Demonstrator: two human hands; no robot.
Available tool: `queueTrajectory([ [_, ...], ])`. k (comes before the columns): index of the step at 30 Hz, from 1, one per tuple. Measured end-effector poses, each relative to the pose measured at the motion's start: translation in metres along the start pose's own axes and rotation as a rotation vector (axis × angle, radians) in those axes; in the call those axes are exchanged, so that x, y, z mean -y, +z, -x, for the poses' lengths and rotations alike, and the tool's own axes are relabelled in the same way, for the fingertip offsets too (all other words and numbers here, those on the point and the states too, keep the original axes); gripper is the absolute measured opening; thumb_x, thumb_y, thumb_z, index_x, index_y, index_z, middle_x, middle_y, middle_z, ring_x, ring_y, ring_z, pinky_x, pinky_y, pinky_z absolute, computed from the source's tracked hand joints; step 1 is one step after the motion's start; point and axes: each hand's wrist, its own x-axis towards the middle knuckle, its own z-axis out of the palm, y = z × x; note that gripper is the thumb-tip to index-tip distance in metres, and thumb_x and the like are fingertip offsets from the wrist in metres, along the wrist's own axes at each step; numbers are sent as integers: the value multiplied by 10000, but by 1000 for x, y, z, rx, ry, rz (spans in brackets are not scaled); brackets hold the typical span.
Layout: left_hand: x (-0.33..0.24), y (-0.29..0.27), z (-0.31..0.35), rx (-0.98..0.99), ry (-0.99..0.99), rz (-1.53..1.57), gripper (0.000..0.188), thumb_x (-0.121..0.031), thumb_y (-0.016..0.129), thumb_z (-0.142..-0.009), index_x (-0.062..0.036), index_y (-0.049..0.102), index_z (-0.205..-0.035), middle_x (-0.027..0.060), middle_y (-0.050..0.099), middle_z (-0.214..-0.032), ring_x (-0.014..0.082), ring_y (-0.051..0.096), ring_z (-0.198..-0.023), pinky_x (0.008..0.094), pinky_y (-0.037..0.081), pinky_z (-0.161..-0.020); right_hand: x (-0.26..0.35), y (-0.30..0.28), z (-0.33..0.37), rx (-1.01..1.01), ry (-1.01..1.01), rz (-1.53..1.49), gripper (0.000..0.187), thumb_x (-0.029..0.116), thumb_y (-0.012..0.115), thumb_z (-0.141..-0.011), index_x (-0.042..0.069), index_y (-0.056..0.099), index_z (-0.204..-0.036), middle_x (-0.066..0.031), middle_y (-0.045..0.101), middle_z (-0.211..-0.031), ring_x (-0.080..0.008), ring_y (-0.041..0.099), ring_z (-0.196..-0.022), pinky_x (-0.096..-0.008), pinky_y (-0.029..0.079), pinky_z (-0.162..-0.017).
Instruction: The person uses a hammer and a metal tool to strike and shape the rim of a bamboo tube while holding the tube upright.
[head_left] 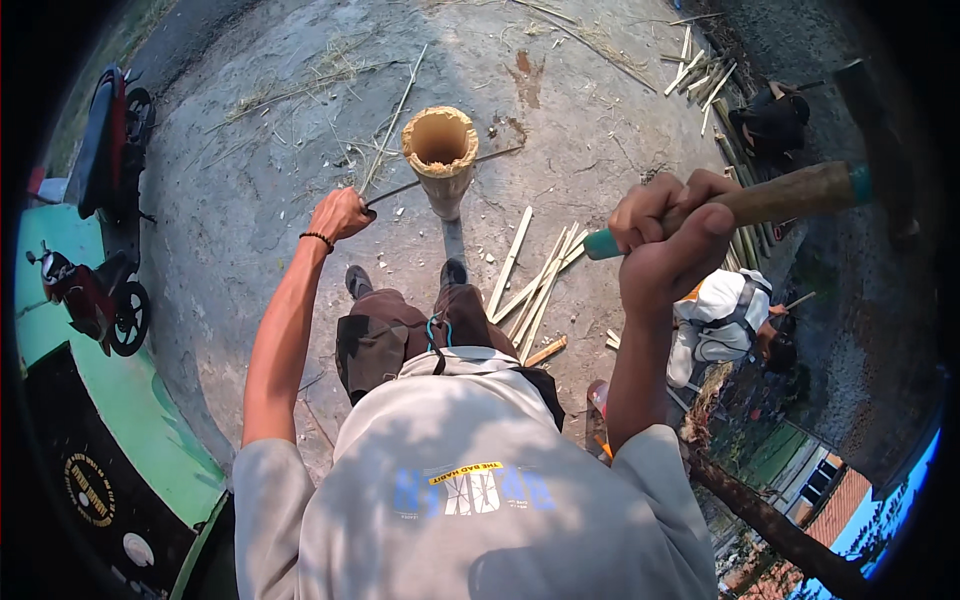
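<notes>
My left hand (341, 214) is closed round the near end of a thin dark rod (391, 193). The rod runs to the right, across the line of an upright hollow wooden cylinder (447, 185) with a ragged tan rim; whether it touches the cylinder I cannot tell. Raised at the right, my right hand (672, 235) grips a hammer (790, 196) by its thick wooden handle, which has teal bands at both ends. The hammer's dark head shows dimly at the far right rim. The cylinder stands on the concrete just ahead of my feet.
Split pale strips (540, 290) lie right of my feet, with a pile of strips (700, 78) farther off. A person in white (722, 318) and a person in dark clothes (770, 125) crouch at the right. Two motorbikes, one a red motorbike (92, 290), stand left.
</notes>
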Motion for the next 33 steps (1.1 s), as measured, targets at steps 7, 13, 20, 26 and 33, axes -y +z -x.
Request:
queueTrajectory([
  [7,18,4,-7,5,62,-94,330,-291,687,-734,34,634,-724,270,628,-741,465,627,-725,501,512,-642,-195,-25,98,381,609,791,428,440,396,-1070,33,522,-1033,-246,612,-735,-483,624,-706,-551,421,-612],
  [13,9,-23,-14,51,-24,-59,353,-292,689,-751,57,638,-740,279,658,-793,464,652,-800,508,531,-725,-58,-4,-12,241,352,451,354,365,469,-1071,30,525,-974,-66,473,-562,-158,482,-471,-343,367,-454],
  [20,-5,-33,-38,20,24,-53,345,-289,685,-754,53,641,-754,282,639,-790,468,633,-769,505,517,-689,-217,-17,63,246,334,714,481,467,405,-1068,22,526,-933,-49,446,-586,-163,463,-526,-352,391,-503],
  [26,13,-35,-19,55,-10,-82,368,-298,679,-744,65,627,-736,284,606,-751,461,620,-690,511,494,-620,-195,-5,38,354,617,664,528,486,413,-1056,-6,583,-971,-197,556,-676,-365,592,-675,-453,460,-652],
  [33,27,-16,-12,3,2,-43,363,-303,700,-748,55,640,-736,278,627,-752,472,624,-733,530,507,-654,-94,24,-36,105,173,189,423,472,397,-1075,88,427,-899,58,320,-591,-28,297,-460,-216,256,-400],
])
